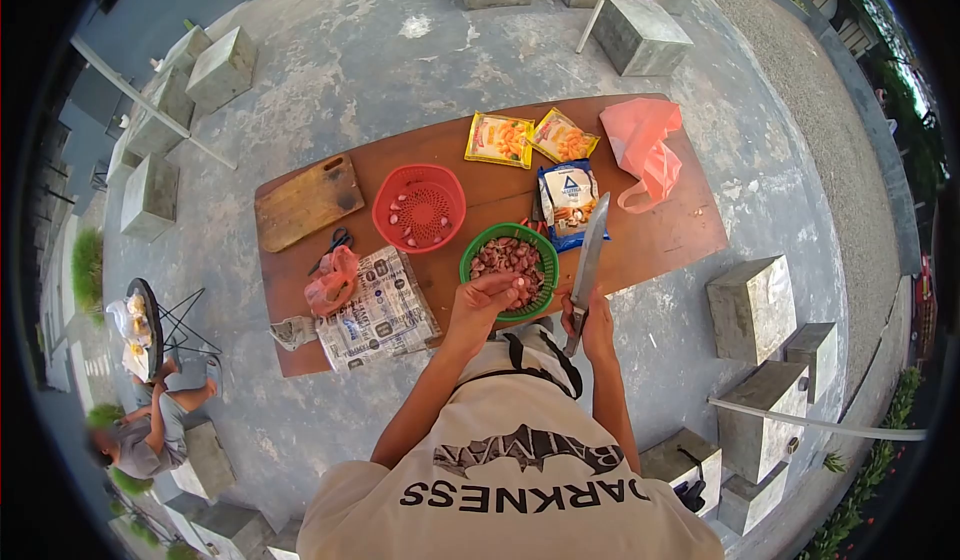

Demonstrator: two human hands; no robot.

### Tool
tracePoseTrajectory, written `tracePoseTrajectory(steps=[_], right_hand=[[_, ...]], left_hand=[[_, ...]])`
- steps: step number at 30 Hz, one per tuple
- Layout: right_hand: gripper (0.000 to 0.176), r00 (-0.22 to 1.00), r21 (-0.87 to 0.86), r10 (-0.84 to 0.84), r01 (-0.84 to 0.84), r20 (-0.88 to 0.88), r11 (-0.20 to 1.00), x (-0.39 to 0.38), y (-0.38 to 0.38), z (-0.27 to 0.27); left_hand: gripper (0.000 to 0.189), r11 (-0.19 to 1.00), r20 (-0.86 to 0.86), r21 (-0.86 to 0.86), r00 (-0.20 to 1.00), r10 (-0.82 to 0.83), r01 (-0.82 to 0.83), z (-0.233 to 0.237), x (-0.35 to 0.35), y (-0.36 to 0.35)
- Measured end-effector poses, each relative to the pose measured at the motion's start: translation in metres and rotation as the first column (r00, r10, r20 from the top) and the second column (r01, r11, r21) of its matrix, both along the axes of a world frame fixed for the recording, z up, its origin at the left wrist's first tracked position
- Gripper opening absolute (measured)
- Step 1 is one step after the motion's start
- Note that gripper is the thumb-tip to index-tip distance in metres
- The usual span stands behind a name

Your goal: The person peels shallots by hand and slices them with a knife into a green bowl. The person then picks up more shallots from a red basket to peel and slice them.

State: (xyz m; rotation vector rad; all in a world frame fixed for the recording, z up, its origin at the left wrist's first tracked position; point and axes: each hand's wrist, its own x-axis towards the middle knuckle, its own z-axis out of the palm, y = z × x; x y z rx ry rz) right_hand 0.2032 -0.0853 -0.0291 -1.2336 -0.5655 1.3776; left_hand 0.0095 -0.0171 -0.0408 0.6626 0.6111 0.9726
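Note:
My left hand (pixel 487 295) pinches a small reddish piece at the near rim of a green basket (pixel 475 255) filled with reddish-purple shallot pieces. Just to its right, my right hand (pixel 597 322) grips the handle of a long knife (pixel 590 250), whose blade points up and away over the brown table (pixel 680 230). A red basket (pixel 385 210) with a few pale cloves stands left of the green one.
A wooden cutting board (pixel 308 200), scissors (pixel 335 242), a small pink bag (pixel 333 278) and a newspaper (pixel 380 310) lie at the left. Two yellow packets (pixel 500 140), a blue-white packet (pixel 567 200) and a pink plastic bag (pixel 645 145) lie farther back. Concrete blocks (pixel 752 305) ring the table; a person (pixel 150 430) sits lower left.

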Motion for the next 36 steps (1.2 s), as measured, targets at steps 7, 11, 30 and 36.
tracePoseTrajectory(steps=[7,11,30,36], right_hand=[[0.043,0.957,0.314,0.270,-0.291,0.108,0.904,-0.024,0.006,0.053],[0.040,0.970,0.305,0.220,-0.240,0.102,0.921,-0.033,0.006,0.066],[0.043,0.953,0.300,0.229,-0.282,0.199,0.911,-0.042,-0.008,0.059],[0.039,0.988,0.181,0.156,-0.151,-0.015,0.972,-0.055,-0.009,0.046]], left_hand=[[0.021,0.999,0.090,0.037,0.995,-0.043,0.040,0.031,0.000,-0.008],[0.024,0.987,0.096,0.146,0.994,0.053,-0.066,0.030,0.002,-0.014],[0.027,0.979,0.199,-0.059,0.959,0.201,-0.193,0.041,0.005,-0.020],[0.020,0.974,0.091,-0.119,0.975,0.203,-0.191,0.040,0.016,-0.026]])
